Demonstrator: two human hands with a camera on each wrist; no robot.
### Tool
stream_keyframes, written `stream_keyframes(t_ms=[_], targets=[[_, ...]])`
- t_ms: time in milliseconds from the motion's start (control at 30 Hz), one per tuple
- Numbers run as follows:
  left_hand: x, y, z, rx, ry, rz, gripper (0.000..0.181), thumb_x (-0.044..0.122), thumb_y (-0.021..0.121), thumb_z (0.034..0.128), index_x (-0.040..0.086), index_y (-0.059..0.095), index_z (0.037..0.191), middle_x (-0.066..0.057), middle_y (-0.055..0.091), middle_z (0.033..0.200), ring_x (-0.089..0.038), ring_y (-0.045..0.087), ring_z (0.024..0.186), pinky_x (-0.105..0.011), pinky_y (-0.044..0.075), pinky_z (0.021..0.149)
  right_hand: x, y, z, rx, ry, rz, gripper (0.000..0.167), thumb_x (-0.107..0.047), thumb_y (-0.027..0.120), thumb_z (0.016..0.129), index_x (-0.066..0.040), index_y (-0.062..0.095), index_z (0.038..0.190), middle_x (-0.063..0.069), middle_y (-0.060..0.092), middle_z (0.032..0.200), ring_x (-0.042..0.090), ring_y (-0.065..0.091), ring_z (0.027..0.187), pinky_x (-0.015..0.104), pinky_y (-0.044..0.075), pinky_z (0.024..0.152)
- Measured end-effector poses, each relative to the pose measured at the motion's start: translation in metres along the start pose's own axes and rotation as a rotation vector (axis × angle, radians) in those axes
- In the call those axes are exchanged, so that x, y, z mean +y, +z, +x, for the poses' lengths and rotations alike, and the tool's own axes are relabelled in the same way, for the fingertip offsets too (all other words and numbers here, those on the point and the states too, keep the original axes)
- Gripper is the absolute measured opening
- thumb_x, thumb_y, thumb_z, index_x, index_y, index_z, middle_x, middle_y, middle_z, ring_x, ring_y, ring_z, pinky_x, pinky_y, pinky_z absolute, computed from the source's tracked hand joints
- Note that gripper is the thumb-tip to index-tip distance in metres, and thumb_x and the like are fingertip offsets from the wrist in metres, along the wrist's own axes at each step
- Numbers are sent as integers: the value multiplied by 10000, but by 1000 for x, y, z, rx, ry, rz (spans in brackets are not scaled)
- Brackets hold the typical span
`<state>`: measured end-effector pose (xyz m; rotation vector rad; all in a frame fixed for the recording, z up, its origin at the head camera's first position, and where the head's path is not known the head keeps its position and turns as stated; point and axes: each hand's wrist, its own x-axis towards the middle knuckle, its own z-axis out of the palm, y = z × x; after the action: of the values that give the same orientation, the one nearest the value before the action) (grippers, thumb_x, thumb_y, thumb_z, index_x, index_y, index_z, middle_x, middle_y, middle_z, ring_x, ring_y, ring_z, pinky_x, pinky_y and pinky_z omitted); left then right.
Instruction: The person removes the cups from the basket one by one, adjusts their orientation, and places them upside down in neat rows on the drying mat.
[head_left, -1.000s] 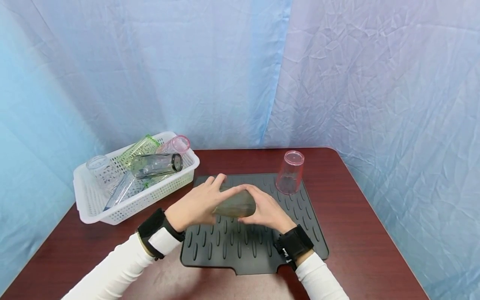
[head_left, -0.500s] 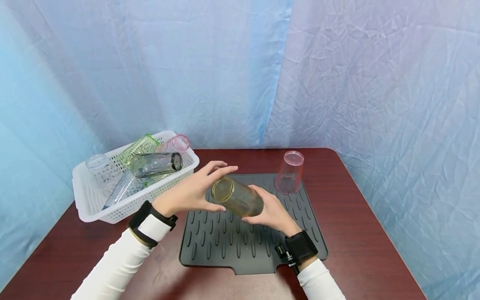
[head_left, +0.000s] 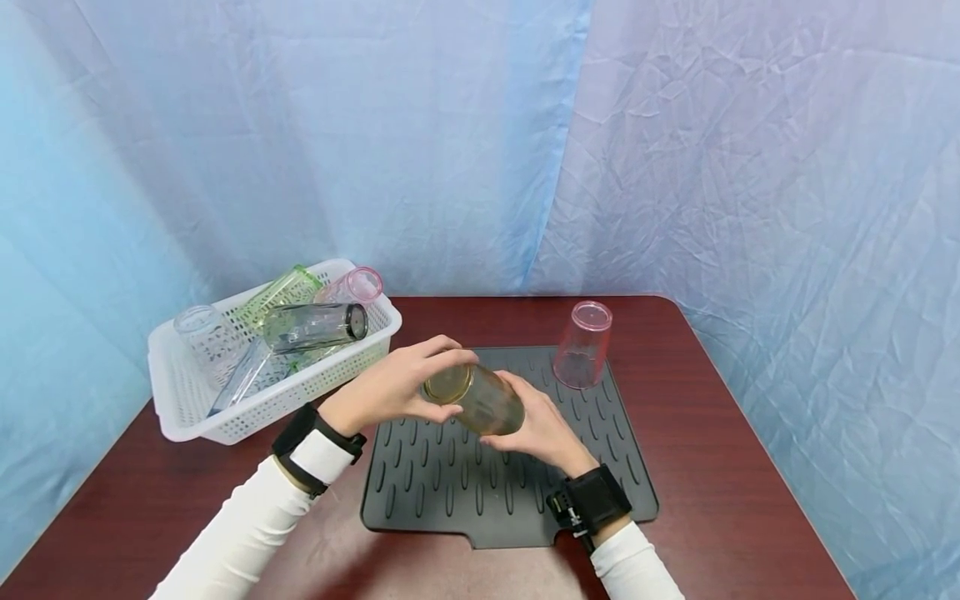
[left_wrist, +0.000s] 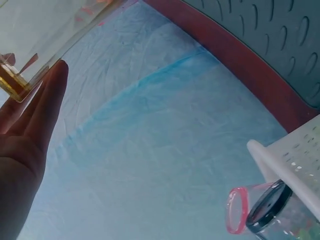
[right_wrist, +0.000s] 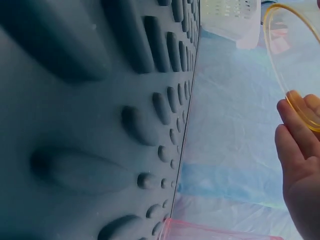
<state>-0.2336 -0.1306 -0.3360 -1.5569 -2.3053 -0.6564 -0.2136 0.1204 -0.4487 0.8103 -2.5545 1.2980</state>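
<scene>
An amber-tinted glass (head_left: 487,402) is held tilted above the dark ribbed mat (head_left: 465,500), its thick base end to the left. My left hand (head_left: 401,383) grips that base end between thumb and fingers; the left wrist view shows the fingers (left_wrist: 50,100) against the glass (left_wrist: 45,30). My right hand (head_left: 542,425) holds the other end, thumb below and fingers above. In the right wrist view, the right hand's fingers (right_wrist: 300,130) lie at the yellow rim of the glass (right_wrist: 280,60).
At the left stands a white basket (head_left: 277,412) with several glasses, among them a dark one (head_left: 315,327), a green one (head_left: 281,293) and a pink one (head_left: 352,287). An upside-down pink glass (head_left: 582,346) stands on the mat's back right corner. Curtains hang behind the table.
From being mostly hidden behind both hands, the glass has turned its base end leftward into view. The left hand moved away from it, then closed back round that end; the right hand kept its hold.
</scene>
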Motion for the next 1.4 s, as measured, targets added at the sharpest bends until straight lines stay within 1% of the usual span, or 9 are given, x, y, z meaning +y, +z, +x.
stream_keyframes(t_ms=[133,267,400,600,767,1000,1100,1267,1400], targets=[[1,-1,2,14,52,53,542,261,797,758,69,606,1228,-56,567,1118,-128,589,880,-260,516,696,0,2,2,-2,-23,21,915,-292,868,708,-128,375,1462,81,479,1395,234,507,1201,472,458,909],[1,-1,3,26,74,94,541,259,805,745,68,621,1217,-57,568,1111,-131,582,880,-264,511,700,-1,3,4,-7,-18,12,936,-310,866,715,-152,347,1478,62,443,1427,221,472,1246,472,435,947],[2,0,4,53,83,136,531,269,813,728,92,635,1197,-55,567,1083,-128,577,845,-269,509,674,-4,2,6,-15,-16,9,986,-313,864,719,-134,297,1506,76,378,1479,243,409,1314,494,391,998],[0,6,5,66,60,179,522,290,815,716,124,634,1177,-45,556,1045,-117,565,766,-262,498,621,-15,0,9,10,-23,-11,1033,-333,867,710,-132,263,1523,97,311,1522,274,343,1366,510,350,1038],[-1,10,5,66,41,195,506,331,809,736,139,642,1173,-22,541,1000,-90,537,691,-236,462,546,-24,3,12,32,-37,-29,1006,-363,863,708,-155,291,1510,81,352,1492,257,383,1336,506,375,1018],[4,16,8,71,22,258,475,419,772,747,166,654,1131,18,479,892,-61,453,588,-211,399,471,-28,11,14,30,-10,-24,929,-419,841,720,-234,338,1478,3,424,1411,168,457,1244,442,426,971],[6,17,9,77,14,278,465,435,764,743,171,660,1113,28,465,869,-59,438,568,-206,385,452,-29,13,14,39,4,-28,896,-409,847,714,-227,378,1455,-9,461,1368,164,491,1199,432,447,942],[7,18,11,78,16,299,469,447,765,745,165,668,1107,27,458,848,-63,421,556,-206,365,435,-30,14,16,58,21,-71,884,-383,858,700,-182,416,1438,25,511,1329,230,523,1150,481,458,896],[6,18,11,60,5,302,504,459,765,755,149,659,1138,25,503,870,-70,462,586,-217,391,457,-28,13,17,32,32,-35,867,-366,854,711,-170,422,1436,30,522,1325,223,526,1164,479,459,902]])
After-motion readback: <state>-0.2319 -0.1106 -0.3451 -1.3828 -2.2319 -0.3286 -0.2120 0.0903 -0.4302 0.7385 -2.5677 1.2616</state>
